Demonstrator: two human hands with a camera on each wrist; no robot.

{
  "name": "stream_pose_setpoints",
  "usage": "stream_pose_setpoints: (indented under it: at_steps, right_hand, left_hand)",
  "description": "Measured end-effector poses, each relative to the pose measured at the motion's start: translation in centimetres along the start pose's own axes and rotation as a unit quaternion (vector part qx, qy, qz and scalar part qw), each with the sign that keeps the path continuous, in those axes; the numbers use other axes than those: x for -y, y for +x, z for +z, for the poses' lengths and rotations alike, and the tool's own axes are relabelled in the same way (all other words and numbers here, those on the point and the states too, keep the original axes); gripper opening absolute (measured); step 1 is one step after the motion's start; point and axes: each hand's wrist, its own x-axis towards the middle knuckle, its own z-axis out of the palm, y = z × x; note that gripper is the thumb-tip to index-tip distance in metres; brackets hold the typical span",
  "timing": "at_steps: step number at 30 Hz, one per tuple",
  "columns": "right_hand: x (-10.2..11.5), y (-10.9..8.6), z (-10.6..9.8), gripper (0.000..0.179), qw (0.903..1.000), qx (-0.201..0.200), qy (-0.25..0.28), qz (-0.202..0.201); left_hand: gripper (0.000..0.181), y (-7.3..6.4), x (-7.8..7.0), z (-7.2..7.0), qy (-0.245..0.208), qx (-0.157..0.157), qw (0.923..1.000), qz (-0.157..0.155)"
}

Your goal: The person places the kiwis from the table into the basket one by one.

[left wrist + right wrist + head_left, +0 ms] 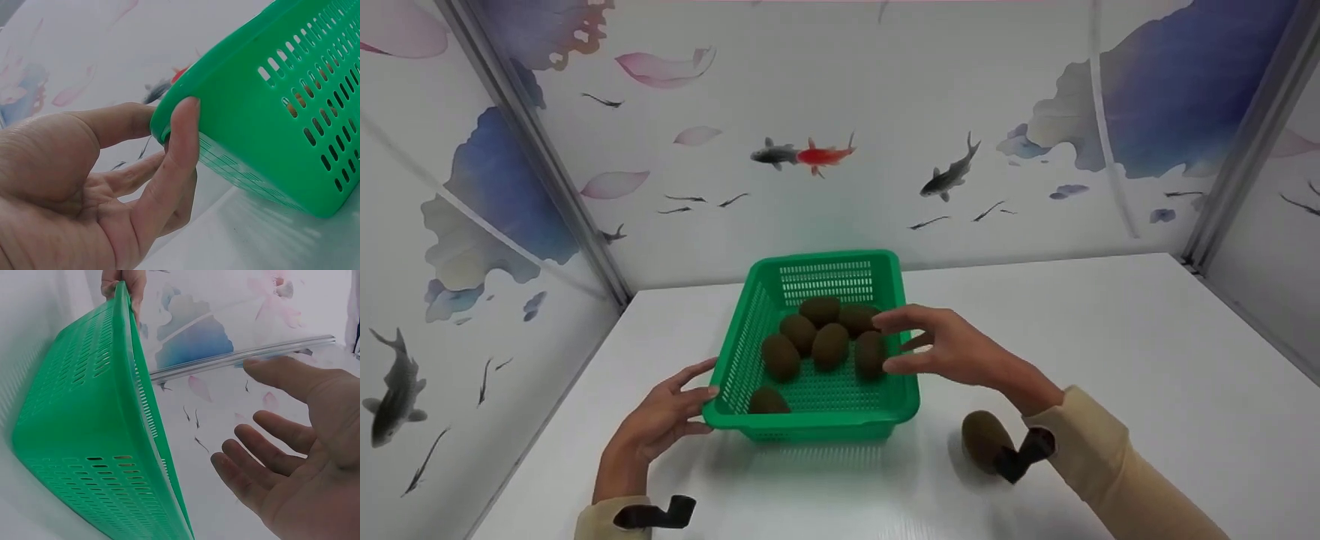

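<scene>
A green plastic basket (810,421) with slotted walls stands on the white table, several brown kiwifruit (830,346) lying inside it. At its near left corner my left hand (671,412) holds the rim; the left wrist view shows the thumb over the rim (185,84) and fingers against the outer wall. My right hand (949,345) hovers over the basket's right rim, fingers spread and nothing between them. In the right wrist view that right hand (298,450) appears beside the basket wall (79,416). Another kiwifruit (984,439) lies on the table below the right wrist.
The white table (1072,322) meets a back wall (840,90) printed with fish and petals. Metal posts (536,150) stand at the left and right corners. A black wrist camera mount (1024,454) overlaps the loose kiwifruit in the head view.
</scene>
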Motion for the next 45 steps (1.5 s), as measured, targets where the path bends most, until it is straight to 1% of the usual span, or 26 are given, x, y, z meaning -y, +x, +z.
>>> stream_pose_setpoints:
  at_steps: [4, 7, 15, 20, 25, 27, 32, 35, 42, 45]
  right_hand:
    - [-0.3, -1.7, -0.6, 0.059, 0.9995, 0.001, -0.017, -0.026]
    - [-0.8, -2.8, -0.9, 0.062, 0.9989, -0.003, -0.032, -0.035]
    - [-2.8, -5.7, -1.6, 0.065, 0.9975, -0.019, -0.063, -0.027]
    - [-4.1, -7.1, -2.1, 0.066, 0.9962, -0.011, -0.080, -0.032]
    - [-5.2, -8.3, -2.3, 0.069, 0.9963, 0.010, -0.075, -0.040]
    - [-5.5, -8.7, -2.4, 0.071, 0.9967, 0.017, -0.072, -0.033]
    - [-6.3, -9.5, -2.6, 0.073, 0.9976, 0.040, -0.056, 0.009]
    - [-6.9, -9.7, -2.8, 0.074, 0.9972, 0.055, -0.044, 0.024]
    - [-8.9, -9.8, -3.0, 0.075, 0.9934, 0.086, -0.067, 0.036]
    - [-9.6, -9.6, -2.8, 0.079, 0.9910, 0.105, -0.069, 0.046]
  left_hand:
    - [0.077, 0.0, 0.0, -0.1, 0.001, 0.004, 1.0000, 0.006]
    - [0.076, -0.1, 0.1, -0.2, 0.000, 0.007, 0.9999, 0.007]
    - [0.076, -0.1, 0.1, -0.2, -0.007, 0.012, 0.9999, 0.009]
    - [0.077, -0.1, 0.2, -0.2, -0.007, 0.012, 0.9999, 0.008]
    - [0.077, 0.0, 0.2, -0.1, -0.004, 0.012, 0.9999, 0.005]
    - [0.077, 0.0, 0.2, -0.2, -0.004, 0.013, 0.9999, 0.005]
    - [0.076, 0.0, 0.2, -0.2, -0.005, 0.013, 0.9999, 0.004]
    - [0.076, -0.1, 0.2, -0.2, -0.007, 0.011, 0.9999, 0.002]
    - [0.076, -0.1, 0.2, -0.1, -0.011, 0.011, 0.9999, 0.000]
    - [0.076, -0.1, 0.2, -0.1, -0.010, 0.012, 0.9999, 0.002]
